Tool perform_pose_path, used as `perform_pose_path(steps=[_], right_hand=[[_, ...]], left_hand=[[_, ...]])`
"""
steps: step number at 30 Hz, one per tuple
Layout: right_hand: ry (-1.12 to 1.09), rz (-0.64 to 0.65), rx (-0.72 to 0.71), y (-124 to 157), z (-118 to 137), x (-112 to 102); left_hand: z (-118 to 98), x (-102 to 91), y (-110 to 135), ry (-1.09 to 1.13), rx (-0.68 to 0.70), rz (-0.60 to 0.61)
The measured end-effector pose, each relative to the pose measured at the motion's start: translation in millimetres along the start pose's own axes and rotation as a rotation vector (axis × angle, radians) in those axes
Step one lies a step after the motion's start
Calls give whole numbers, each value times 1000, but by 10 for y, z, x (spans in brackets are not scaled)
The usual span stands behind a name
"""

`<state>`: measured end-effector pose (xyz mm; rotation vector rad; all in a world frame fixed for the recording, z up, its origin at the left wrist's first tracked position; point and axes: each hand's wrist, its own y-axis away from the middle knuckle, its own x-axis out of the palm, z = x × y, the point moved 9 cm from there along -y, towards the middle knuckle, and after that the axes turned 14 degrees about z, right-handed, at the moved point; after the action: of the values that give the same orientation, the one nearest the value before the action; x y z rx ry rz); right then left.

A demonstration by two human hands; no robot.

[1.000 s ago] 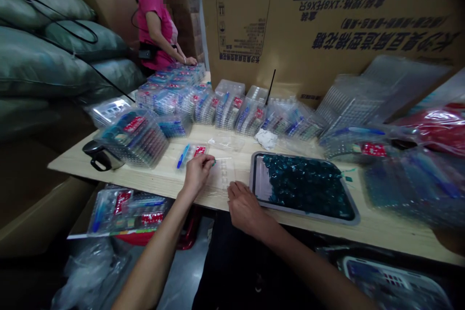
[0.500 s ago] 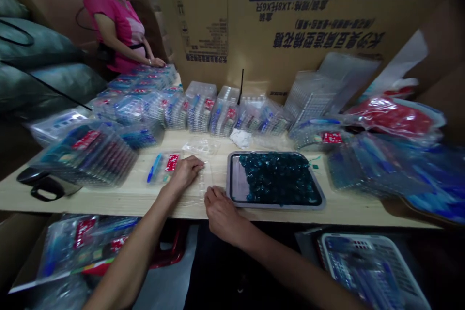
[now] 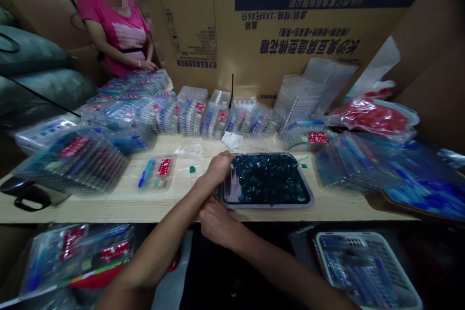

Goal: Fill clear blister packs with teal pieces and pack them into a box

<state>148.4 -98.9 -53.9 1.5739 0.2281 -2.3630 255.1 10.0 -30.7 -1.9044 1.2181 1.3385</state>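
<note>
Left grip (image 3: 219, 168) curled at the left rim of the metal tray (image 3: 269, 205), closure unclear. Right grip (image 3: 217, 220), fingers together, rests below it near the table (image 3: 109, 208) edge; hold unclear. Teal pieces (image 3: 267, 179) lie right of left grip, apparently placed within easy reach. Pen packet (image 3: 156, 173) lies left.

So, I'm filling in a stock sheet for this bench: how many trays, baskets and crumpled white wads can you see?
Grey tray of teal pieces: 1
White plastic basket: 1
Crumpled white wad: 1
Total: 3
</note>
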Motion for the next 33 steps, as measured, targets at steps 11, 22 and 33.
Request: perform_pose_path(steps=[11, 22, 33], right_hand=[[17, -186, 5, 533, -150, -444], [-283, -612, 318, 807, -1364, -1044], [-305, -398, 372, 548, -1369, -982]], left_hand=[[31, 179, -221, -66, -14, 156], [183, 80, 152, 1257, -39, -224], [-82, 166, 448, 1236, -95, -294]])
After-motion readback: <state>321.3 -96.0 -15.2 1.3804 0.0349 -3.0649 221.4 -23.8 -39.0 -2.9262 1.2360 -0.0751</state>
